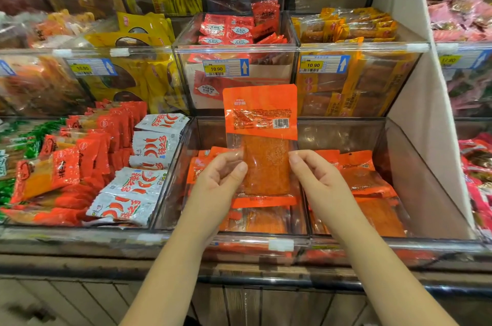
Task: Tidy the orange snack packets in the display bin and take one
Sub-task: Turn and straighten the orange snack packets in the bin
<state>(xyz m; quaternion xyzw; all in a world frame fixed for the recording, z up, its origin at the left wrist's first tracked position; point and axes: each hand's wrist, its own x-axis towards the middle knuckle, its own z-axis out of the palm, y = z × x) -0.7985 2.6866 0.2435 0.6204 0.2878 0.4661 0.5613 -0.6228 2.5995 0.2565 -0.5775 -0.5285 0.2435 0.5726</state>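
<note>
Packet (261, 123) is upright over the middle of the bin (415, 166), back face toward me. It has an orange top panel with fine print and a barcode, a clear lower window showing a reddish-orange slab, and an orange strip along the bottom edge. The bottom edge hangs over the stack (364, 174) of like orange packets lying flat in the bin. I cannot tell if it touches them.

Left hand (221, 179): fingers and thumb curled in, pinching the packet's left edge at the clear window.

Right hand (316, 179): same, thumb and fingertips pinching the right edge at about the same height. Both forearms cross the bin's front rim.

The stack shows on both sides of the held packet and below it, inside the bin's clear walls.

Left of the bin are white chilli packs (138, 192), with red packs (80, 163) further left. Behind and above the bin is a clear box (186, 43) of red sachets, with a yellow price tag (217, 69) reading 10.90.
</note>
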